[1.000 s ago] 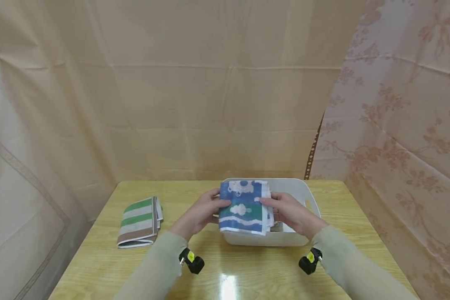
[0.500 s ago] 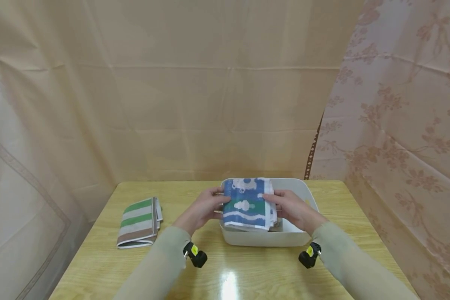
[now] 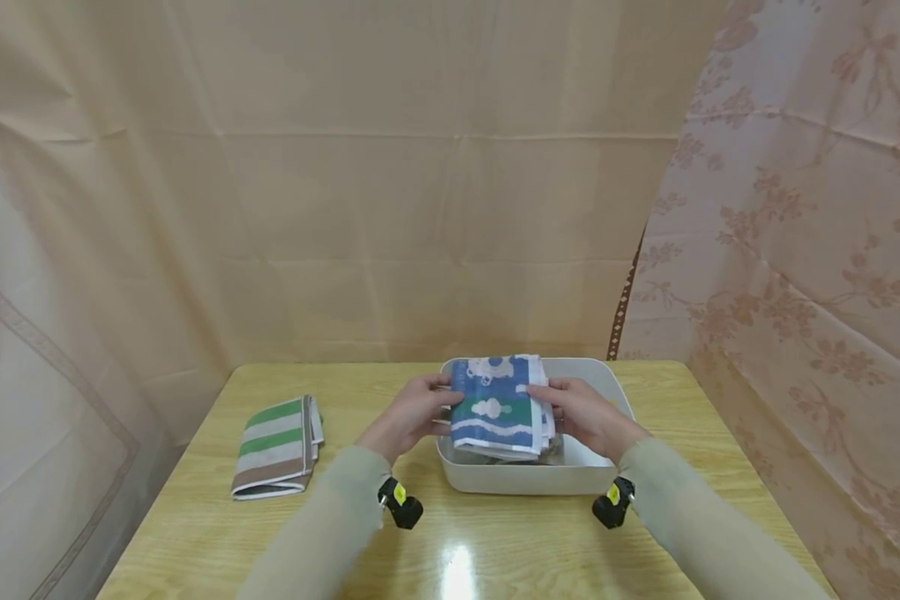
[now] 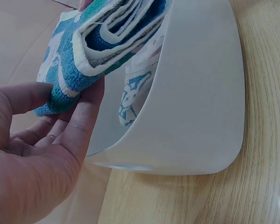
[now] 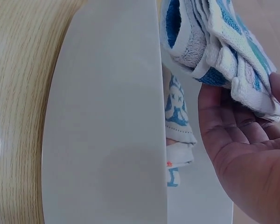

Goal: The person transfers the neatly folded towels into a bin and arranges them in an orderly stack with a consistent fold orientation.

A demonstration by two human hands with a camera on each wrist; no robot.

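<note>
I am holding the folded blue towel (image 3: 495, 408) between my two hands, and it is hanging over the opening of the white bin (image 3: 528, 479). My left hand (image 3: 412, 412) is pinching its left side, the thumb lying on top and fingers reaching underneath. My right hand (image 3: 588, 417) is gripping the right side in the same manner, near the white border. The folded layers are showing at the side which is nearest to me. Whether the towel is touching the rim, I cannot tell.

The bin is standing near the far edge of the bench (image 3: 525, 550), a little to the right of its middle. Inside it, a white cloth (image 4: 135, 95) with blue figures is lying; I cannot tell if it is one piece or more.

The striped towel (image 3: 273, 450), green, grey and brown, is lying folded near the left edge of the bench, well apart from the bin. Behind the far edge a beige curtain (image 3: 420, 208) is hanging, and beyond the right edge a flowered curtain (image 3: 795, 292).
</note>
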